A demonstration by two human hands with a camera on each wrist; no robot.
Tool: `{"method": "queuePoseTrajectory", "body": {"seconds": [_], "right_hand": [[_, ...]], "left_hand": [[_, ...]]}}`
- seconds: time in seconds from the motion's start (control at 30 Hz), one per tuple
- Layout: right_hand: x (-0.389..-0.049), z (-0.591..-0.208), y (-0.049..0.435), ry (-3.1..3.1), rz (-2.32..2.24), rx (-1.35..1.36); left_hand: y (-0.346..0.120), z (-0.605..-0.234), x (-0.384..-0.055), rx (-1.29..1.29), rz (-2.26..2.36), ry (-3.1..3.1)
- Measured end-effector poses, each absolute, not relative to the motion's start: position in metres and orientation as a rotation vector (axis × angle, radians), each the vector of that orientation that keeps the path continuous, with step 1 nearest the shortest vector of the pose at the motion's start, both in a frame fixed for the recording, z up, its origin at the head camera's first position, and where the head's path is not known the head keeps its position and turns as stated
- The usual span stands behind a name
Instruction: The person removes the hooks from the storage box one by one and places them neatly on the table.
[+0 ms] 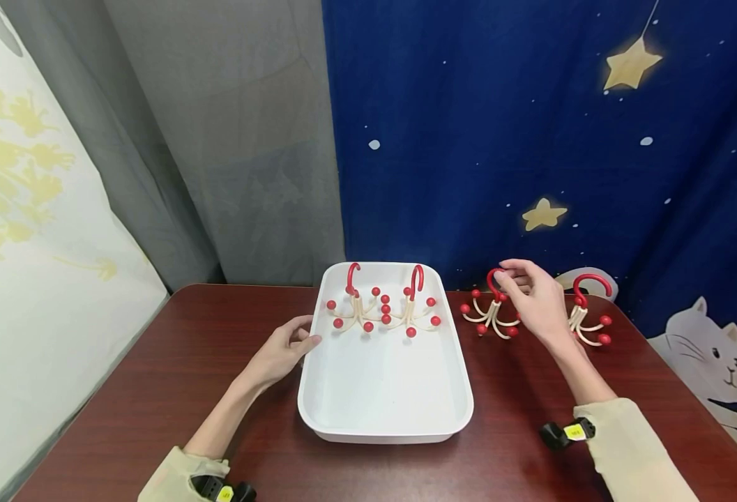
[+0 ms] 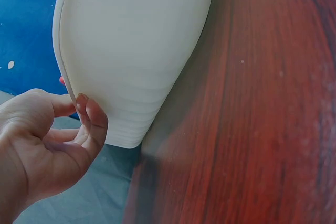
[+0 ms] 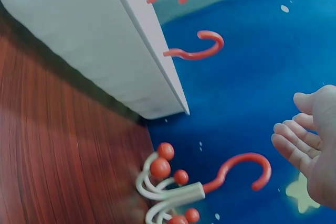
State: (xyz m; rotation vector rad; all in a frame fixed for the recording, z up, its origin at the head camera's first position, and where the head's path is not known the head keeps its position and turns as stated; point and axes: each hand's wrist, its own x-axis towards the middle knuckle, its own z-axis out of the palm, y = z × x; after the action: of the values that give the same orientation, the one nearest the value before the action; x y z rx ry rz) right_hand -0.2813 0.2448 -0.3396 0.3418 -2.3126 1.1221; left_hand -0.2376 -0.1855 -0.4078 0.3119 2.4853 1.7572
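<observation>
My left hand [image 1: 284,351] pinches the left rim of a white tray [image 1: 383,408]; the left wrist view shows thumb and fingertips on either side of that rim. Inside the tray stand two octopus-shaped hanger hooks, a left one [image 1: 357,304] and a right one [image 1: 411,304], each with a red hook on top and cream arms tipped with red balls. A third hanger hook [image 1: 491,315] stands on the table right of the tray. My right hand [image 1: 534,298] hovers by its red top, and in the right wrist view the loosely bent fingers are apart from it.
A fourth hanger hook [image 1: 584,321] stands farther right, partly behind my right wrist. Everything rests on a dark red wooden table [image 1: 217,335]. Behind the table hang a grey curtain [image 1: 236,153] and a blue star-patterned curtain [image 1: 468,139].
</observation>
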Motion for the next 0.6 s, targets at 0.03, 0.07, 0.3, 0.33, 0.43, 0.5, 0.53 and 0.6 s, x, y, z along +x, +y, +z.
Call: {"method": "queuePoseTrajectory", "body": {"seconds": [0.03,0.07,0.3,0.33,0.43,0.5,0.53,0.6], "right_hand": [[-0.282,-0.341,0.242,-2.316,1.122,0.351],[-0.284,-0.342,0.238,-2.319,1.127,0.36],[-0.293,-0.348,0.217,-2.338,1.159,0.406],[-0.294,-0.349,0.214,-2.346,1.163,0.417],[-0.297,-0.351,0.205,-2.378,1.176,0.446],[-0.299,-0.352,0.2,-2.404,1.186,0.451],[-0.3,-0.352,0.197,-2.416,1.19,0.451],[-0.301,-0.353,0.193,-2.437,1.198,0.45]], "left_hand": [[-0.185,-0.408,-0.238,0.313,1.756,2.486],[-0.185,-0.408,-0.237,0.313,1.757,2.486],[-0.185,-0.408,-0.237,0.309,1.753,2.49],[-0.185,-0.407,-0.237,0.307,1.753,2.489],[-0.185,-0.407,-0.237,0.302,1.752,2.487],[-0.185,-0.406,-0.237,0.299,1.754,2.482],[-0.185,-0.406,-0.237,0.299,1.752,2.483],[-0.185,-0.405,-0.237,0.3,1.752,2.482]]}}
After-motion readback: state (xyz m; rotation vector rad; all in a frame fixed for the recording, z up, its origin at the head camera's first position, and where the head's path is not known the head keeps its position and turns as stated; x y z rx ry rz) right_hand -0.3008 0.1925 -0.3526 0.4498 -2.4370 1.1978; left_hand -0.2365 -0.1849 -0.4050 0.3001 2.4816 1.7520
